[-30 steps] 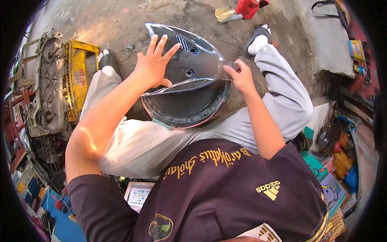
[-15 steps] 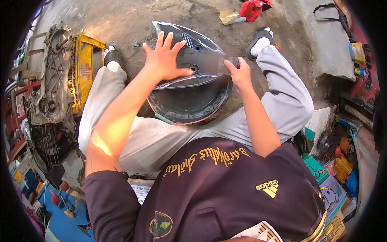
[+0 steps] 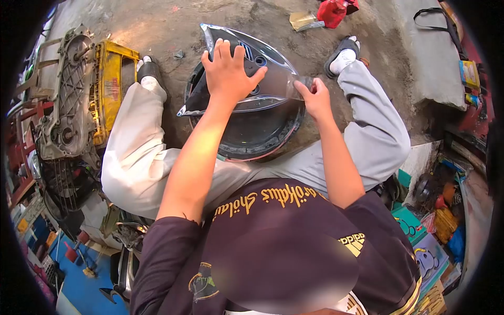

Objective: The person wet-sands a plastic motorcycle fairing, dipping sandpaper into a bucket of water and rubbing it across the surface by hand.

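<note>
A dark, pointed panel (image 3: 275, 87) with shiny chrome-like edges and round holes lies across a round black basin (image 3: 262, 134). Spread over the panel's left half is my left hand (image 3: 229, 76), palm down and fingers apart. My right hand (image 3: 314, 97) is closed at the panel's right tip, thumb and fingers pinching a thin see-through strip (image 3: 293, 86). The strip seems to lie against the tip; its exact kind is unclear. Part of the panel's surface and one hole are hidden by my left hand.
A yellow crate (image 3: 109, 89) and a metal engine casing (image 3: 68, 100) stand at the left. A red packet (image 3: 333, 13) and a brush-like piece (image 3: 303, 21) lie on the ground (image 3: 173, 23) ahead. Assorted parts and bags crowd the lower right.
My left hand has shifted right across the panel, uncovering its left corner. The right hand stays at the tip, with its fingers slightly repositioned.
</note>
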Motion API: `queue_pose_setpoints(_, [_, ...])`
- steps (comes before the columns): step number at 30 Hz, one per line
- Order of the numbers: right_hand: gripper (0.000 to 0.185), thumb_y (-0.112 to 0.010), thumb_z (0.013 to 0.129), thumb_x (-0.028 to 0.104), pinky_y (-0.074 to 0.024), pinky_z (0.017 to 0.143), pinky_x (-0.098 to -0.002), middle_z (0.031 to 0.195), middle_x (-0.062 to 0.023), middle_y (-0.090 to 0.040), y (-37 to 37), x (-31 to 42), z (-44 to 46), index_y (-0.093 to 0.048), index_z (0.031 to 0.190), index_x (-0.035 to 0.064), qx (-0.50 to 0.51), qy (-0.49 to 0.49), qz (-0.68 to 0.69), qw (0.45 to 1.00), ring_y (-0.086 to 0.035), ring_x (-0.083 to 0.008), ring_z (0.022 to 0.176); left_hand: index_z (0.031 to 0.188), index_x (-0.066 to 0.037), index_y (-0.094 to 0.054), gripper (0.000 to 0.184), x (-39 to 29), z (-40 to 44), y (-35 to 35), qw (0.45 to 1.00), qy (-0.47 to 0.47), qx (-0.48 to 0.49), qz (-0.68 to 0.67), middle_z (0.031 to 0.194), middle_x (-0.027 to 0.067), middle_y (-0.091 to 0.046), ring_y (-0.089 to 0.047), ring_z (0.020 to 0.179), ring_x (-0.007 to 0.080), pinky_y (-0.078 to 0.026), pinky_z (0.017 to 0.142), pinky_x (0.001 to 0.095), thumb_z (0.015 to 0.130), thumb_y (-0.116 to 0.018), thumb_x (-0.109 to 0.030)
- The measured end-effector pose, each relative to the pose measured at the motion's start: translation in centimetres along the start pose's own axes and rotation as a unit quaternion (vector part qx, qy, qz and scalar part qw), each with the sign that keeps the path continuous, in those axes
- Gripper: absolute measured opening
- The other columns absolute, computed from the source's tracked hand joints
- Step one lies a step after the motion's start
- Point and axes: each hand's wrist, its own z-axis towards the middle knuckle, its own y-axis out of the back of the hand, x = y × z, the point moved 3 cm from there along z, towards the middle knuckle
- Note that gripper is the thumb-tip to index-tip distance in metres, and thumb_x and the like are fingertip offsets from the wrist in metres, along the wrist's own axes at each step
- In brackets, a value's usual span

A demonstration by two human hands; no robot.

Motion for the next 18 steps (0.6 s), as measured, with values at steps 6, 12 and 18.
queue_pose_setpoints(6, [0.057,-0.091,0.087,0.042,-0.0381,0.059,-0.0369,0.072,0.0011,-0.045,-1.9,0.2,2.9,-0.046,0.078,0.0074,-0.016,0.066,0.027,0.997,-0.041,-0.0139,0.068,0.119,-0.012,-0.064,0.069,-0.1,-0.2,-0.2,0.999,-0.011,-0.036,-0.008,0.135,0.0175,-0.058,-0.050,0.144,0.0380,-0.033,0.113,0.0636,0.081,-0.081,-0.067])
queue_pose_setpoints(12, [0.055,-0.091,0.087,0.041,-0.0376,0.059,-0.0354,0.071,0.0015,-0.046,-1.0,-0.8,1.8,-0.050,0.079,0.0069,-0.009,0.045,0.009,0.999,-0.040,-0.0132,0.067,0.119,-0.011,-0.065,0.068,-0.1,0.0,0.3,1.000,-0.008,-0.027,0.001,0.142,0.0177,-0.060,-0.053,0.144,0.0360,-0.034,0.116,0.0606,0.083,-0.080,-0.067])
queue_pose_setpoints(18, [0.047,-0.089,0.090,0.038,-0.0398,0.061,-0.0344,0.074,0.0016,-0.052,-1.5,0.5,1.6,-0.056,0.082,0.0059,-0.031,0.037,0.024,0.999,-0.045,-0.0116,0.069,0.124,-0.012,-0.065,0.070,0.0,-0.2,-0.7,1.000,-0.013,-0.014,-0.007,0.147,0.0193,-0.056,-0.047,0.148,0.0384,-0.031,0.117,0.0614,0.085,-0.077,-0.069])
